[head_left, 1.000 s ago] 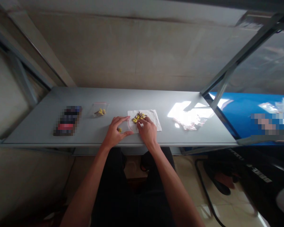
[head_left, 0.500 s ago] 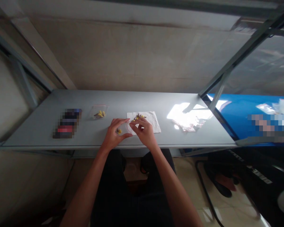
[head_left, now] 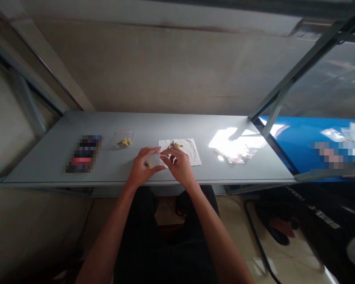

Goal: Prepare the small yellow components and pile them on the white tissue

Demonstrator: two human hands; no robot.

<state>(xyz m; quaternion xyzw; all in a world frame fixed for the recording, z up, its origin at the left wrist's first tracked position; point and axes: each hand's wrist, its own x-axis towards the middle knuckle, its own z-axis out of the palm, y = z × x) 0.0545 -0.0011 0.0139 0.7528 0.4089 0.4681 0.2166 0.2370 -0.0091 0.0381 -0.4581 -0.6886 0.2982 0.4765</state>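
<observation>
My left hand rests near the front edge of the grey table, thumb and fingers curved around a small clear bag with a yellow piece inside. My right hand pinches something small at the bag's mouth; I cannot make out what. Just behind lies a white paper napkin with a small heap of yellow and metal pieces.
A filled clear bag of yellow pieces lies to the left, beside a dark blurred object. Empty clear bags lie in the sun patch at right. A metal frame post and a blue surface stand further right.
My right hand left the heap on the napkin and moved left to the mouth of the bag that my left hand holds. The left hand barely shifted.
</observation>
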